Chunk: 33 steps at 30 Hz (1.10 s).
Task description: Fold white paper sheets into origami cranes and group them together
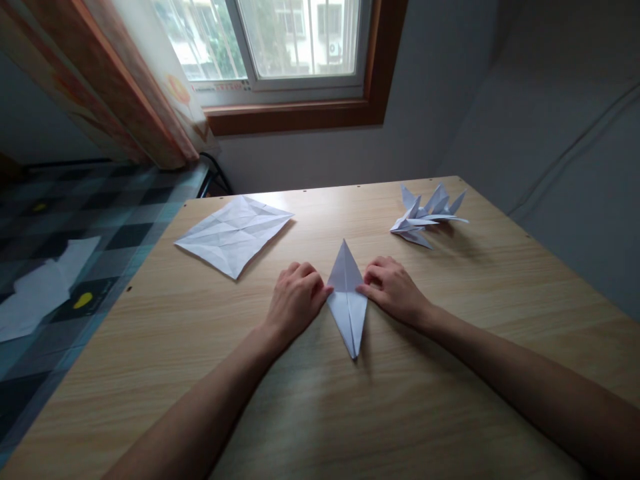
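Note:
A white sheet of paper folded into a long diamond [349,303] lies in the middle of the wooden table, one point away from me and one toward me. A crease or slit runs down its near half. At its left corner my left hand [299,297] pinches the edge between thumb and curled fingers. Opposite, my right hand [395,287] grips the right corner the same way, the thumb on top of the paper. The fingers under the paper are hidden.
An unfolded, creased paper sheet [235,233] lies at the table's back left. Several folded paper cranes [425,217] cluster at the back right. Left of the table [190,353], white papers [45,287] rest on a checked cloth [30,220]. A window [300,40] is behind.

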Each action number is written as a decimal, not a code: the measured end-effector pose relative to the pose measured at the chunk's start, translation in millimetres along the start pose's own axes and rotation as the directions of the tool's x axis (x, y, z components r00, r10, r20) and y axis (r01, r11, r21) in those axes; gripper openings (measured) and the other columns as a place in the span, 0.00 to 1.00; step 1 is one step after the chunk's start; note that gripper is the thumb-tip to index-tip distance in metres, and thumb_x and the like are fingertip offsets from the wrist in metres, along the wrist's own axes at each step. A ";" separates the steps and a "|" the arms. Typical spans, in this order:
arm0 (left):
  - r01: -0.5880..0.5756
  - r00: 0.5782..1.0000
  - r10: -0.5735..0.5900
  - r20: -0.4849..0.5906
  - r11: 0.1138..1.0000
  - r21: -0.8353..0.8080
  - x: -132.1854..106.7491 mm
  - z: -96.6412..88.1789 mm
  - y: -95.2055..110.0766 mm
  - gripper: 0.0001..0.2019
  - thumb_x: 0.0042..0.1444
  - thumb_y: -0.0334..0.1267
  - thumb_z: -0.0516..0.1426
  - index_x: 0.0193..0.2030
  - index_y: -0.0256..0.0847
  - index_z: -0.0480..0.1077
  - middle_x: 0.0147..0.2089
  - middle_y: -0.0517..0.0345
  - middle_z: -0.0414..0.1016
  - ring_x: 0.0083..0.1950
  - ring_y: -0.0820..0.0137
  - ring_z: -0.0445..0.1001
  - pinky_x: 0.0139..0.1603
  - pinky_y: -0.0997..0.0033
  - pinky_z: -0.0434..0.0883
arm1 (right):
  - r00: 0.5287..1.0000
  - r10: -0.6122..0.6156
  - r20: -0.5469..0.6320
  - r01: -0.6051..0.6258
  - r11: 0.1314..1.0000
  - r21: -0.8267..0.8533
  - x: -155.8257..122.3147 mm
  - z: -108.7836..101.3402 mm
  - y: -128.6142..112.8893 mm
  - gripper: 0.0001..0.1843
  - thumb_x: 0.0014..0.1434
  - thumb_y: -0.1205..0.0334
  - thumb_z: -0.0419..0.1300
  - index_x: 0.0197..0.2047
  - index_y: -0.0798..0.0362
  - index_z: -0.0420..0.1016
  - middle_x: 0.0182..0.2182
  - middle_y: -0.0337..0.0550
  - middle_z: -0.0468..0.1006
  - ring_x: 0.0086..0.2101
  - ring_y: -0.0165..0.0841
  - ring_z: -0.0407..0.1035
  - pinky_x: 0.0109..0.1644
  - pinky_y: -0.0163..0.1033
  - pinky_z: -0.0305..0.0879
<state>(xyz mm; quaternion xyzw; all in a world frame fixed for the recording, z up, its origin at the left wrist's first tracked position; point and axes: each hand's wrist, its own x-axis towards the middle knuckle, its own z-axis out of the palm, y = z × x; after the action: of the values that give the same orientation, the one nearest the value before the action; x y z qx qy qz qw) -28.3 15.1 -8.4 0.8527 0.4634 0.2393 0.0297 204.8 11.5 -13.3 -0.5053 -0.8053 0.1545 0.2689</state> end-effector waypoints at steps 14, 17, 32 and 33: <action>-0.100 0.992 0.098 0.077 0.994 0.033 -2.8 -1.2 7.1 0.12 0.60 0.42 0.58 0.49 0.45 0.76 0.56 0.47 0.70 0.58 0.53 0.64 0.56 0.46 0.65 | 0.994 0.077 -0.084 -0.092 0.978 -0.187 -10.1 3.3 -12.2 0.11 0.57 0.55 0.65 0.40 0.51 0.73 0.40 0.47 0.75 0.43 0.45 0.66 0.46 0.48 0.56; -0.088 0.993 0.085 0.083 0.996 0.025 -2.5 -1.6 6.7 0.13 0.60 0.44 0.58 0.49 0.44 0.75 0.57 0.46 0.70 0.61 0.51 0.63 0.57 0.45 0.64 | 0.991 0.120 -0.057 -0.128 0.978 -0.165 -10.6 2.8 -17.4 0.09 0.57 0.58 0.64 0.40 0.51 0.73 0.40 0.47 0.75 0.43 0.44 0.66 0.46 0.48 0.55; 0.069 0.998 -0.067 0.017 0.972 -0.225 1.4 -3.3 -2.9 0.12 0.56 0.40 0.61 0.47 0.43 0.75 0.52 0.52 0.74 0.58 0.57 0.67 0.60 0.48 0.65 | 0.988 0.134 -0.073 -0.094 0.910 0.403 -8.2 4.4 -14.6 0.04 0.58 0.67 0.60 0.31 0.51 0.69 0.27 0.37 0.74 0.31 0.33 0.68 0.38 0.39 0.61; 0.064 0.998 -0.064 0.010 0.963 -0.262 1.9 -4.2 -2.6 0.09 0.57 0.39 0.60 0.44 0.45 0.77 0.51 0.53 0.75 0.56 0.58 0.69 0.58 0.48 0.66 | 0.985 0.123 -0.124 -0.059 0.902 0.428 -9.1 5.2 -15.0 0.04 0.58 0.66 0.61 0.32 0.51 0.69 0.27 0.36 0.74 0.31 0.33 0.68 0.38 0.39 0.62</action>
<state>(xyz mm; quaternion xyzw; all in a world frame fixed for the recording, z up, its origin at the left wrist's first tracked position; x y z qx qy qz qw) -31.4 17.4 -4.6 0.8261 0.4549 0.2969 0.1503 193.8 -3.2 -12.2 -0.4820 -0.7061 0.2999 0.4233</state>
